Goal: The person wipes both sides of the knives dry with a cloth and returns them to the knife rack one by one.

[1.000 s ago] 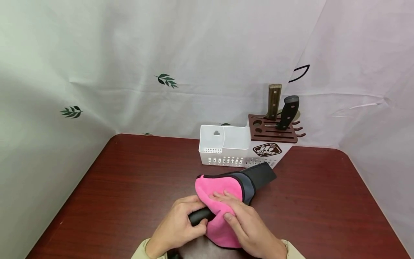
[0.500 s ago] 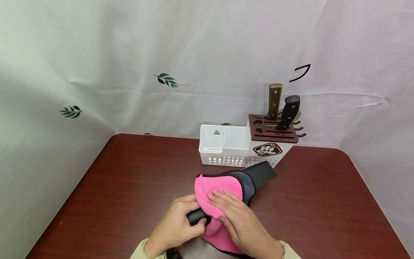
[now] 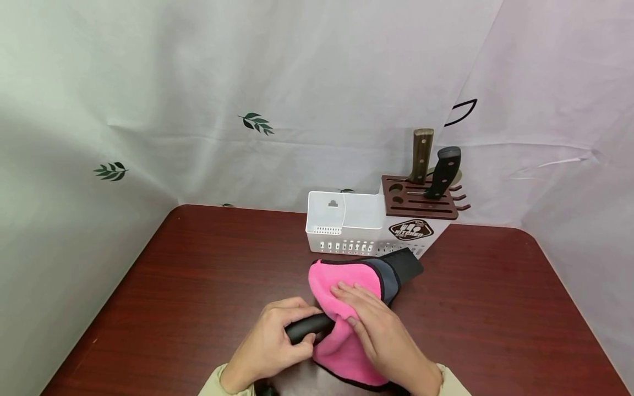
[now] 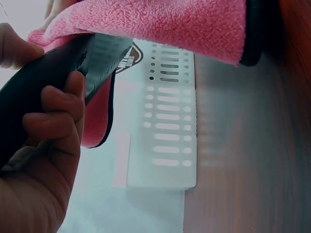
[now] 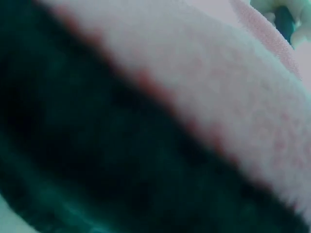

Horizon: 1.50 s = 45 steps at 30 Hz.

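Note:
In the head view, my left hand (image 3: 272,338) grips the black handle of a knife (image 3: 306,329) close to the table's front. A pink fleecy cloth (image 3: 342,275) with black edging and a grey reverse side is folded over the blade. My right hand (image 3: 388,338) lies over this cloth, its fingers stretched across the top and its thumb against a bunched fold. Past the cloth, a broad dark end piece (image 3: 408,265) sticks out at the far right. The left wrist view shows curled fingers (image 4: 58,99) around the handle and a shiny stretch of blade (image 4: 104,60) entering the cloth.
Behind the cloth stands a white perforated holder (image 3: 342,242) with a brown slotted top (image 3: 416,208). A wooden-handled knife (image 3: 422,154) and a black-handled knife (image 3: 446,170) stand in its slots. Pale fabric with leaf prints hangs behind the reddish-brown table (image 3: 223,258).
My right hand and the cloth have slid a little right and away along the knife, exposing more beside the handle. The cloth's fold has shifted. My left hand stays nearly in place.

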Each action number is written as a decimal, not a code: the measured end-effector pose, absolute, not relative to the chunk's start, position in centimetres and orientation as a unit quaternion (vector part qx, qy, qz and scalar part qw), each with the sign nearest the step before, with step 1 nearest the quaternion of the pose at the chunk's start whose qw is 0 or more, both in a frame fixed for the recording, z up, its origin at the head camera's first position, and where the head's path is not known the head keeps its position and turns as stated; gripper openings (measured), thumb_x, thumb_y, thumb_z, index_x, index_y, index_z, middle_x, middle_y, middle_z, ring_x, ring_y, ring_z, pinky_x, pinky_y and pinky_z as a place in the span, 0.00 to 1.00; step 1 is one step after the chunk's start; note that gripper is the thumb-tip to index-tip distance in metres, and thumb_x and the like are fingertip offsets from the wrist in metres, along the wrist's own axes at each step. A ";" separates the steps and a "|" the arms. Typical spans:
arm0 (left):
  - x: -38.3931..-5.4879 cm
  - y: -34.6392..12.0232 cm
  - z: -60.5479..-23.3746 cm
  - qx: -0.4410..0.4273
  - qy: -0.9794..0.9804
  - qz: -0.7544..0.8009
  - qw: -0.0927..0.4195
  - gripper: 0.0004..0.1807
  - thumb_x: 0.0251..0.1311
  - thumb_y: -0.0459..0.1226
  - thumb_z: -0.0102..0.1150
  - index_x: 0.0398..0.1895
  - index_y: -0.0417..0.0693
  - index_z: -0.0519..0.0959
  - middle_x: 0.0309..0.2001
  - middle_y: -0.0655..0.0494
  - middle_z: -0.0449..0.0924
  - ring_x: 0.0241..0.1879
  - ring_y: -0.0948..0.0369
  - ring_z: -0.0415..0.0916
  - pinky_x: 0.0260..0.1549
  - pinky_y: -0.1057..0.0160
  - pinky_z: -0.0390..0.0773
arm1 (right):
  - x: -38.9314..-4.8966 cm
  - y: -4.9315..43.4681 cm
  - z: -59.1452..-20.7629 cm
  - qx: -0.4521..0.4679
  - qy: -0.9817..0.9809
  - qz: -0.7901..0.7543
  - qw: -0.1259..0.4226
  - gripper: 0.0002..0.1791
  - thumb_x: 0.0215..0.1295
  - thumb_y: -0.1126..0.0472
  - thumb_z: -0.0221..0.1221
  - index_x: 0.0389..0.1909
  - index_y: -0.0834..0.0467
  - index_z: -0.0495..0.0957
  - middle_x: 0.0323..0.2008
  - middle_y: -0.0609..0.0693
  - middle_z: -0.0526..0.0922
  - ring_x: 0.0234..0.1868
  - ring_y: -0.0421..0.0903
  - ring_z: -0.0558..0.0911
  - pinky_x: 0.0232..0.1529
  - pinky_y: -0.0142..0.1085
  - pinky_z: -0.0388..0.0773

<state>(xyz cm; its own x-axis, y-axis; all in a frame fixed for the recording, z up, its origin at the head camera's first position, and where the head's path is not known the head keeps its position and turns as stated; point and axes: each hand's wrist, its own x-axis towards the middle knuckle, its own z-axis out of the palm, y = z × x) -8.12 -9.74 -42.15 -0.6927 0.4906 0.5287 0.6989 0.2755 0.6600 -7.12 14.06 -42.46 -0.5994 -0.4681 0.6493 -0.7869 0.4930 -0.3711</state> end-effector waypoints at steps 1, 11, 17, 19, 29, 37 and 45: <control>-8.1 -9.8 -42.1 -0.375 -0.790 -0.472 0.109 0.21 0.41 0.26 0.66 0.41 0.52 0.86 0.34 0.66 0.82 0.31 0.73 0.75 0.31 0.77 0.74 | -7.2 14.2 -42.4 0.374 -0.831 0.332 0.243 0.21 0.82 0.57 0.44 0.67 0.60 0.73 0.64 0.53 0.77 0.66 0.52 0.75 0.71 0.39 0.60; -8.1 -10.1 -42.0 -0.350 -0.800 -0.479 0.091 0.22 0.40 0.26 0.66 0.42 0.55 0.86 0.34 0.70 0.81 0.29 0.72 0.73 0.28 0.76 0.72 | -8.3 16.8 -42.6 0.300 -0.869 0.320 0.228 0.21 0.73 0.66 0.55 0.66 0.60 0.75 0.65 0.53 0.77 0.68 0.51 0.73 0.72 0.39 0.58; -8.1 -10.3 -41.8 -0.355 -0.796 -0.483 0.083 0.22 0.41 0.26 0.65 0.42 0.54 0.86 0.34 0.69 0.81 0.29 0.73 0.73 0.27 0.76 0.72 | -8.3 17.8 -42.2 0.258 -0.882 0.319 0.230 0.23 0.71 0.68 0.57 0.66 0.60 0.74 0.65 0.53 0.77 0.67 0.53 0.74 0.72 0.36 0.57; -8.0 -10.3 -41.8 -0.350 -0.799 -0.483 0.080 0.22 0.41 0.26 0.66 0.41 0.55 0.86 0.34 0.70 0.81 0.28 0.72 0.73 0.27 0.76 0.72 | -8.3 18.0 -42.1 0.239 -0.887 0.318 0.236 0.23 0.71 0.68 0.57 0.66 0.60 0.74 0.65 0.53 0.77 0.67 0.53 0.74 0.72 0.34 0.57; -8.1 -10.5 -42.0 -0.356 -0.792 -0.489 0.085 0.22 0.41 0.25 0.66 0.41 0.52 0.86 0.33 0.66 0.81 0.27 0.72 0.72 0.24 0.77 0.70 | -8.3 19.1 -41.3 0.160 -0.897 0.327 0.250 0.21 0.74 0.68 0.55 0.65 0.62 0.74 0.65 0.55 0.77 0.66 0.57 0.74 0.70 0.25 0.55; -8.1 -10.6 -41.4 -0.335 -0.803 -0.490 0.053 0.23 0.43 0.26 0.65 0.42 0.58 0.86 0.33 0.71 0.80 0.27 0.71 0.73 0.24 0.74 0.73 | -8.5 20.5 -40.7 0.122 -0.901 0.329 0.256 0.12 0.75 0.68 0.53 0.55 0.61 0.78 0.47 0.56 0.85 0.49 0.53 0.83 0.53 0.26 0.70; -8.0 -10.7 -41.3 -0.328 -0.809 -0.486 0.041 0.23 0.43 0.26 0.66 0.42 0.59 0.86 0.33 0.72 0.80 0.27 0.71 0.72 0.23 0.72 0.73 | -8.5 21.0 -40.3 0.110 -0.909 0.326 0.233 0.07 0.76 0.66 0.52 0.46 0.60 0.78 0.33 0.52 0.83 0.39 0.49 0.82 0.42 0.31 0.72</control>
<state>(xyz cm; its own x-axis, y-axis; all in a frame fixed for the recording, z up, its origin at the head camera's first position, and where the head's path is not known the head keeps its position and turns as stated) -8.03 -10.71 -41.34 -0.7811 0.4920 0.3846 0.5708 0.3127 0.7592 -8.53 21.05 -40.33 -0.8670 -0.0476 0.4960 -0.3521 0.7630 -0.5421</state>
